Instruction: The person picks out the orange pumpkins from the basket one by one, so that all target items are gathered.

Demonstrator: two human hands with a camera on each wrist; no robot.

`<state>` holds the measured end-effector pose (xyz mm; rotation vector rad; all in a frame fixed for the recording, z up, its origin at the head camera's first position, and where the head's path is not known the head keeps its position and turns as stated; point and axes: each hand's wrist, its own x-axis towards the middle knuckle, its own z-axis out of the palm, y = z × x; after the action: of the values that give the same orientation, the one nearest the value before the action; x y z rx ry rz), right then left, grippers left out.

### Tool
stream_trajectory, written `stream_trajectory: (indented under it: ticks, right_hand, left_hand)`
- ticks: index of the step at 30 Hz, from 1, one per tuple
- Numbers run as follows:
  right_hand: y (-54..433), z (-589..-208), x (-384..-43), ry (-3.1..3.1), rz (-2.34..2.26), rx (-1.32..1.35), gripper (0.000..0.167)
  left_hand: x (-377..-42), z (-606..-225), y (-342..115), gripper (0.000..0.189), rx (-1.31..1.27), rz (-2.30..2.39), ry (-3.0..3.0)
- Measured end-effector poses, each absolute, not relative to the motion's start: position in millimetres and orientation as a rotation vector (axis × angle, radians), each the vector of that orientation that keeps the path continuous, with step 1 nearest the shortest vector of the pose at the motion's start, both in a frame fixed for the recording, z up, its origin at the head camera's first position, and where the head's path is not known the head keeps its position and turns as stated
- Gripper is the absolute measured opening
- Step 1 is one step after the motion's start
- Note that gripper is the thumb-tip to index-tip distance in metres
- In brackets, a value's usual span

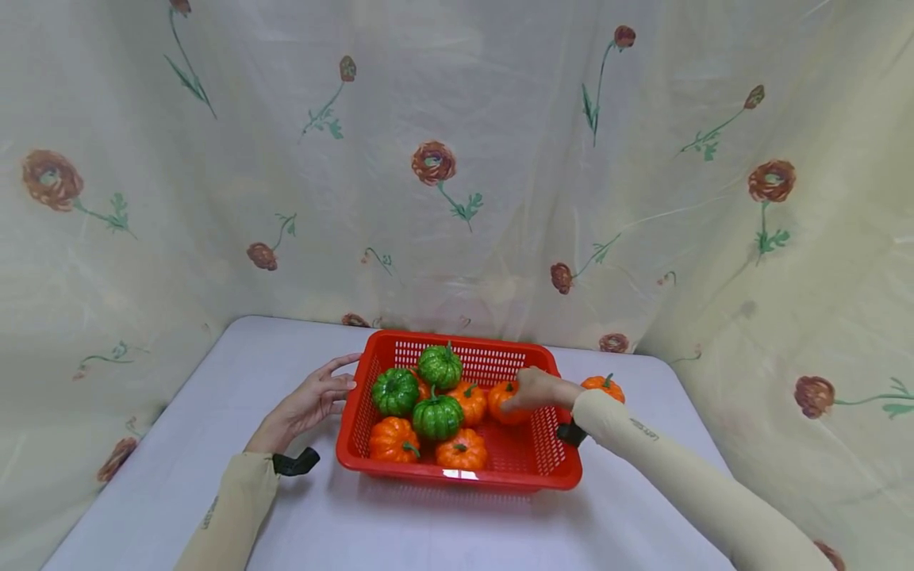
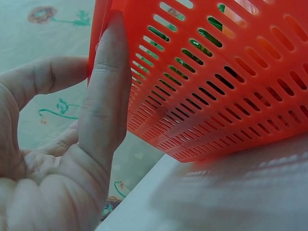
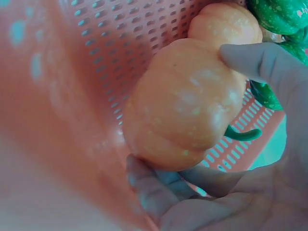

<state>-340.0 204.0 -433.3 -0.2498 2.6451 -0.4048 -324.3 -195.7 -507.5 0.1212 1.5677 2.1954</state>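
Note:
A red plastic basket (image 1: 514, 478) with slotted walls stands on the table, holding 3 green mini pumpkins (image 1: 438, 418) and several orange ones (image 1: 391, 440). Inside its right part, my right hand (image 1: 535, 389) grips an orange pumpkin (image 3: 183, 106) between thumb and fingers; its green stem shows in the right wrist view. Another orange pumpkin (image 3: 226, 24) lies just beyond it. My left hand (image 1: 314, 400) is at the basket's left side, its fairly straight fingers touching the rim and outer wall (image 2: 192, 86) from outside.
One more orange pumpkin (image 1: 604, 386) lies on the table right of the basket, partly behind the right forearm. The white-covered table (image 1: 457, 531) meets a flower-patterned curtain (image 1: 485, 238) at the back and sides.

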Motion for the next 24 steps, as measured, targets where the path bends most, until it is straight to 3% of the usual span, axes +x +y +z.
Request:
stream_trajectory:
  ticks: [9, 24]
  right_hand:
    - [210.5, -426.8, -332.7, 2.659, -0.535, -0.328, 0.038]
    - [222.5, -415.7, -327.9, 2.693, -0.653, -0.401, 0.074]
  left_hand:
    - [-325.6, -508.4, -195.9, 0.068, 0.121, 2.184, 1.572]
    - [-324.3, -507.0, -195.9, 0.068, 0.12, 2.187, 1.574]
